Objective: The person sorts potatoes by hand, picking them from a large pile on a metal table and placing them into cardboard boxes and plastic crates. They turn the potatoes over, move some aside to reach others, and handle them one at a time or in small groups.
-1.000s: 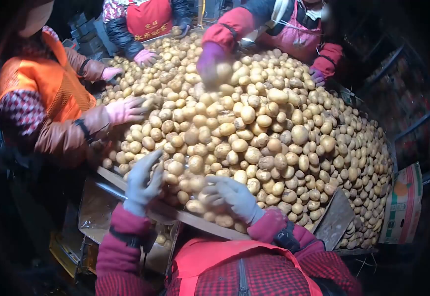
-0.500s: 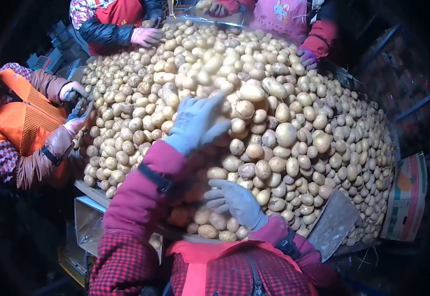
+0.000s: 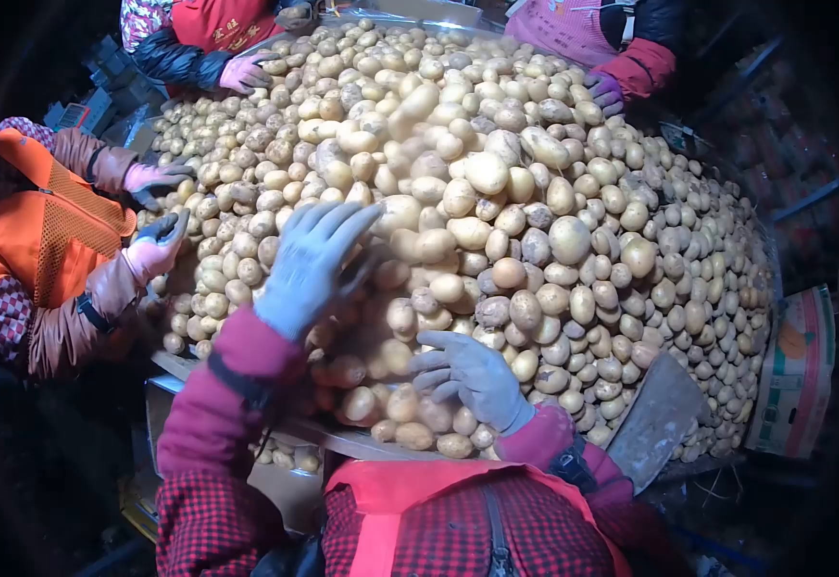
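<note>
Leaning into a big heap of potatoes, both gloves on it

My left hand is lying flat on the slope of the pile, fingers spread wide and gripping nothing, just pressed against the potatoes. My right hand is lower down near the front edge of the counter, loose and slack with the fingers a bit curled over a few potatoes, none of them actually held. The potatoes are piled all over the counter, right up to my chest. To my left a person in an orange vest has pink gloves at the pile's edge, and there are more gloved hands at the far side. A cardboard box stands off to the right.
</note>
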A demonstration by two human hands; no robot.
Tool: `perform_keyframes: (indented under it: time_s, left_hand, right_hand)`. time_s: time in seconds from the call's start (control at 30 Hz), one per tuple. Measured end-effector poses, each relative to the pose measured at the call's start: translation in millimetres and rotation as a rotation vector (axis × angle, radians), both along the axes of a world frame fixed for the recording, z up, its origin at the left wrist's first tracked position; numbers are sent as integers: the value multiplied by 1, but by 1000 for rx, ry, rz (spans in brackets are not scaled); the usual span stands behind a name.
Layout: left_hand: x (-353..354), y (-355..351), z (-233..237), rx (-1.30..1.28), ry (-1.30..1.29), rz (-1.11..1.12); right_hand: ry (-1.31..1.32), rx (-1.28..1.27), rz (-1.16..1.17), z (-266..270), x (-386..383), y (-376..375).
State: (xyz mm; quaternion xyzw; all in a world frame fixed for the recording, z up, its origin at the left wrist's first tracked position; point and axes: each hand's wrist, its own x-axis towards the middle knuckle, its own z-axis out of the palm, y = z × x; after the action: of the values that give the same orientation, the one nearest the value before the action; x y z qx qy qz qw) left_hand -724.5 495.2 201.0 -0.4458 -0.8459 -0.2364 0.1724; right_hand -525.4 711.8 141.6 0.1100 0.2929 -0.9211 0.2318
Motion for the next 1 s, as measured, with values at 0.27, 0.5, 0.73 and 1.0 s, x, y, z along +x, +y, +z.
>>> perform_keyframes:
  time_s: [0.27, 0.5, 0.73, 1.0]
  left_hand:
    - [-69, 52, -26, -248, -553, -72]
    - [-36, 26, -3, -317, -771, -46]
    - [27, 7, -23, -25, -676, -40]
    - [86, 4, 9, 110, -479, -393]
  right_hand:
    - [77, 232, -14, -4, 3, -6]
    - [43, 32, 15, -3, 1, 0]
    - [107, 210, 41, 6, 4, -2]
    - [-114, 89, -117, 44, 3, -33]
